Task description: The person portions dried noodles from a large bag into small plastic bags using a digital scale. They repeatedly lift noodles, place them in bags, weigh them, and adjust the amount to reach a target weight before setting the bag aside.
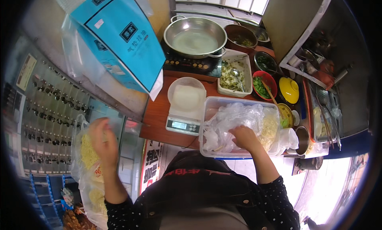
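My left hand (104, 139) is raised at the left over a clear plastic bag of yellow noodles (88, 152); it is blurred, and whether it holds anything is unclear. My right hand (243, 136) reaches into a clear plastic tub (206, 119) and touches crumpled clear plastic bags (238, 113); its fingertips are partly lost against the plastic. Pale noodles (268, 127) lie at the tub's right side. Left of the tub stands a digital kitchen scale (182, 125) with a round translucent bowl (187, 94) on its platform.
A steel two-handled pan (195, 35) of liquid sits on an induction cooker (191, 64). A white container (234, 73) of chopped greens, a red bowl (264, 85) of herbs with chopsticks, and a yellow lid (289, 90) stand behind the tub. Blue printed bags (125, 41) hang upper left.
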